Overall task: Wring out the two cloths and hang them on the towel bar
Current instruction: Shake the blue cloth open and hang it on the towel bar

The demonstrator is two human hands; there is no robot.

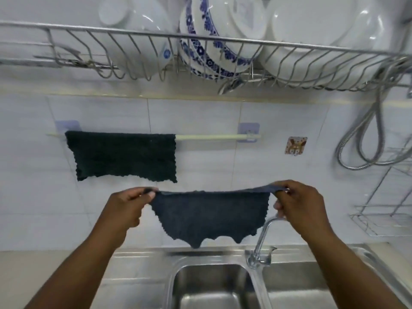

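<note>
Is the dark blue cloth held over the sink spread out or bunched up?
Spread out: the dark blue cloth hangs flat, top edge stretched between the left hand and right hand.

Two bare forearms, sleeveless, hands [298, 200] without rings or gloves

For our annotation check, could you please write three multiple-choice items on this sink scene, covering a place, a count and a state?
1. Where is the dark green cloth?
A. In the sink
B. Draped over the towel bar
C. On the dish rack

2. How many cloths are visible?
A. One
B. Two
C. Three

3. How is the dark blue cloth held?
A. Balled in one fist
B. Lying flat on the counter
C. Stretched between left hand and right hand

Answers: 1 B, it hangs over the bar's left part; 2 B, one hung, one held; 3 C, each hand pinches a top corner.
</note>
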